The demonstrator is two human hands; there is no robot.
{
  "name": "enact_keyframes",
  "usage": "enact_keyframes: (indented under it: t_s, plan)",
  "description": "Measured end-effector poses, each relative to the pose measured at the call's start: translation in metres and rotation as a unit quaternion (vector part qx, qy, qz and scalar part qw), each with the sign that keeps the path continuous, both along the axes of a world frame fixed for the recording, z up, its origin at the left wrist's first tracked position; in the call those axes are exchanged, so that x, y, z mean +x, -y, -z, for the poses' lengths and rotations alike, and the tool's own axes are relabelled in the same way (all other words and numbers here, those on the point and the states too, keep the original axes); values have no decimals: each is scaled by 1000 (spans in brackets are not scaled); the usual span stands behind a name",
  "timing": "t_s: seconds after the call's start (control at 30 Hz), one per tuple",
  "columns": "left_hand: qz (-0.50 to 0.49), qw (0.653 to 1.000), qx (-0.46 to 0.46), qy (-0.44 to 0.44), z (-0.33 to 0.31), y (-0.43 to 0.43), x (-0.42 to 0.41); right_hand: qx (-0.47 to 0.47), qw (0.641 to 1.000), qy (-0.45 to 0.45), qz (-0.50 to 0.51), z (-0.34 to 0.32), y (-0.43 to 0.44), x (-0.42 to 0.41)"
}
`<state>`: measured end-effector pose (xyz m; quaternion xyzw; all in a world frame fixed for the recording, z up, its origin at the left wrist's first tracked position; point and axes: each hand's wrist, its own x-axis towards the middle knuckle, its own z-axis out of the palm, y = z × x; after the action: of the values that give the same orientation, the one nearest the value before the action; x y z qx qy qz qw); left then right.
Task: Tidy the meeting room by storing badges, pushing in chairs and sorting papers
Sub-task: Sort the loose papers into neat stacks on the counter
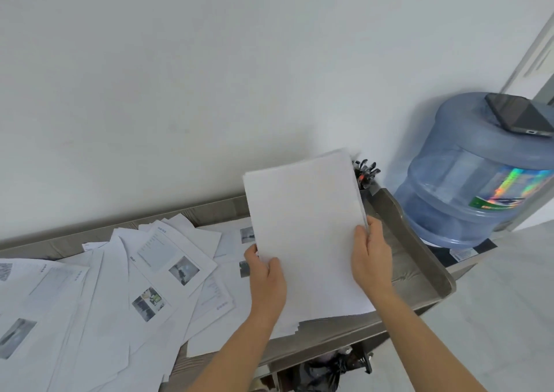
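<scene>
1. A person's left hand [265, 274] and right hand [370, 255] grip opposite edges of a blank paper stack [305, 235], held above the desk [416, 274].
2. Printed sheets [126, 283] lie scattered left; a water bottle [470, 179] stands right.

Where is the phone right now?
Head view, far right: the phone lies on top of the blue water jug, which stands beside the right end of the desk, right of the paper stack.
</scene>
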<state>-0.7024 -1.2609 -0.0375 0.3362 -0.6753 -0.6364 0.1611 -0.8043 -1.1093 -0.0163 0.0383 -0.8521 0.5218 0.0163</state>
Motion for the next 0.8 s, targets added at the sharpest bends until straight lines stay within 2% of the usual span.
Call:
enact_keyframes:
  t_s: [0.1,0.17,0.3,0.4,0.57,0.8]
  plan:
    - [85,992,43,86,17,-24,-8,164,977,132,-46,17,-35,-23]
    - [99,982,85,138,22,-31,-13,229,952,192,-63,32,-50,-28]
    - [111,978,102,143,11,-31,-16,255,943,204,-58,47,-59,-27]
    - [122,984,45,122,7,-17,-13,283,942,172,-60,43,-52,-28]
    - [61,978,-152,130,6,31,10,207,965,108,-116,28,-15,-27]
    - [18,932,-297,205,34,109,73,92,946,167,-264,22,72,3]
